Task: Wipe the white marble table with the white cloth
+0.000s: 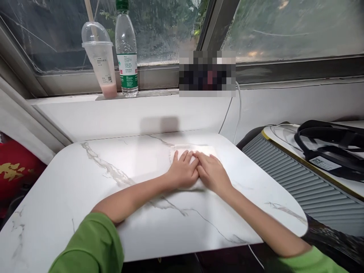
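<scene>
A white cloth (209, 149), perhaps a tissue or small towel, lies flat on the white marble-patterned table (113, 204). Both hands rest on top of it, side by side and touching at the thumbs and fingertips. My left hand (183, 170) lies with fingers spread over the cloth's left part. Over its right part, my right hand (213, 170) is laid flat with fingers stretched forward and inward. The hands cover most of the cloth's middle.
On the window ledge stand a plastic cup (104, 64) with a straw and pink drink, and a water bottle (127, 57). A blurred-out object (207, 74) sits right of them, near hanging white cables (238, 110). At right, a black headband-like device (327, 140) lies on a ribbed grey-and-white case (298, 185).
</scene>
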`<control>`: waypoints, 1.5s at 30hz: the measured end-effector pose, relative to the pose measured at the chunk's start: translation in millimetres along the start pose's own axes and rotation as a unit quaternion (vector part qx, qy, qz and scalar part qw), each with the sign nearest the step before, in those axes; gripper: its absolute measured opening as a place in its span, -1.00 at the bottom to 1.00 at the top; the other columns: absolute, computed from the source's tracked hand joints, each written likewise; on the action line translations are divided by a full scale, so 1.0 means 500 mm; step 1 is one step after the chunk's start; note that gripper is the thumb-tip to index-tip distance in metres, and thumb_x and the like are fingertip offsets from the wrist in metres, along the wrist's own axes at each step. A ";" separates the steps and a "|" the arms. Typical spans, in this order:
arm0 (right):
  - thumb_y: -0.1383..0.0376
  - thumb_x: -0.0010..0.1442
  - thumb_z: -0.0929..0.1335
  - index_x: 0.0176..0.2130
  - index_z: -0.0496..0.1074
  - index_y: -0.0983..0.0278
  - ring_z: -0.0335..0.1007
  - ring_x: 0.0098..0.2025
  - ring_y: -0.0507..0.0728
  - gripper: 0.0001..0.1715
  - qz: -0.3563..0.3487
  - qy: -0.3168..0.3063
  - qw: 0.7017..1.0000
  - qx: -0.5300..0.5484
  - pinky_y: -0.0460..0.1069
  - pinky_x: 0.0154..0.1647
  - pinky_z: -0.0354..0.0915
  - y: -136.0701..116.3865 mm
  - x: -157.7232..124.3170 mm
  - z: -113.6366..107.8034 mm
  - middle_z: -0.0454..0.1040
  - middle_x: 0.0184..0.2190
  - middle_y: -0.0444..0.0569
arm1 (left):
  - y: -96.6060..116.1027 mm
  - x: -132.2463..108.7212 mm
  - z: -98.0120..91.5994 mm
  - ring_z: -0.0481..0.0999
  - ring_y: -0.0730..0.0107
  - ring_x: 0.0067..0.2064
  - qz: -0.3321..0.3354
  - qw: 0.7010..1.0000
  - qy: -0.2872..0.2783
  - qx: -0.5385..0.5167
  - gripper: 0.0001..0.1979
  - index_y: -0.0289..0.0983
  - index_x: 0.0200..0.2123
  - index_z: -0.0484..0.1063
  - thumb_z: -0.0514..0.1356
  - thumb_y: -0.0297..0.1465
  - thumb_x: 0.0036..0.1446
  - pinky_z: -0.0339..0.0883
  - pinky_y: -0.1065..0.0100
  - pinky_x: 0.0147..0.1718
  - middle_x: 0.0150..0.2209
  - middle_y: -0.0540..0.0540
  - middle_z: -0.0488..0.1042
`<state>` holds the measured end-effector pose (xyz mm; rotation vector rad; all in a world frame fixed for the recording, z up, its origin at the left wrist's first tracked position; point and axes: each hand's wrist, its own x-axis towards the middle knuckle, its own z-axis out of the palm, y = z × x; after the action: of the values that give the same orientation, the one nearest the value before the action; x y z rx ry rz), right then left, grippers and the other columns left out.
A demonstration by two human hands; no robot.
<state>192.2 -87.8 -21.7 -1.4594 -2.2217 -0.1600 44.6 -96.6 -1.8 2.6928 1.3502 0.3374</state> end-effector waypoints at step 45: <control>0.25 0.22 0.15 0.23 0.13 0.51 -0.06 0.28 0.38 -0.34 -0.149 -0.078 0.982 0.084 0.31 0.26 -0.12 -0.384 -0.126 -0.038 0.15 0.22 0.28 | -0.041 -0.445 -0.120 -0.07 0.12 0.32 -0.049 0.993 0.030 0.101 -0.50 -0.31 0.27 0.07 -0.13 -0.42 0.27 -0.14 -0.05 0.24 0.30 -0.18 0.03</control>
<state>47.4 -229.0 -3.0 -1.0781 -2.5045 0.0479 -115.0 -262.9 19.4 2.7820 1.6099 0.2895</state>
